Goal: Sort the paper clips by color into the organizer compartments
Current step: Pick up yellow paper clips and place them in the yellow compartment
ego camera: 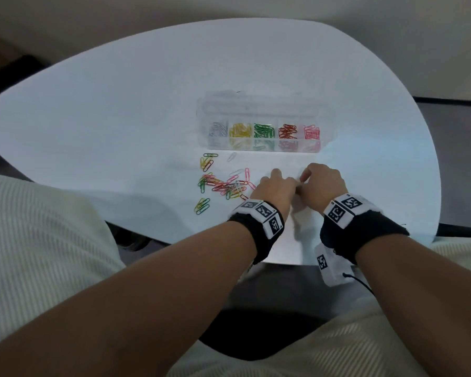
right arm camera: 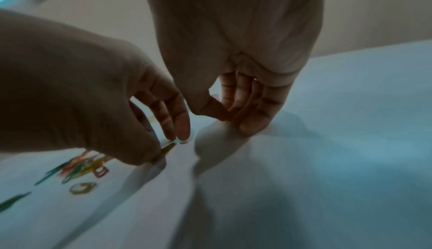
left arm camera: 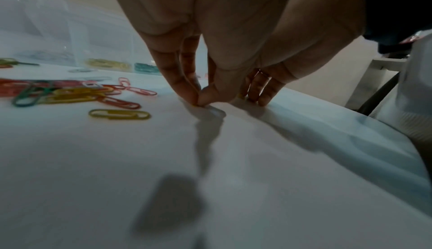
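Observation:
The clear organizer point(ego camera: 261, 144) stands at mid-table; its compartments hold white, yellow, green, red and pink clips. Loose mixed-colour paper clips point(ego camera: 223, 186) lie in front of it, to the left of my hands. My left hand point(ego camera: 275, 186) is down on the table, and its thumb and forefinger pinch a yellow clip point(right arm camera: 168, 147) against the surface. Right beside it, my right hand point(ego camera: 321, 183) has its fingertips point(right arm camera: 247, 129) on the table. Its thumb meets the fingers over a sliver of yellow point(right arm camera: 230, 121), mostly hidden.
A single yellow clip point(left arm camera: 119, 114) lies apart from the pile, near my left hand. The white table point(ego camera: 120, 118) curves round, with its near edge just behind my wrists. Cream cushions flank my arms.

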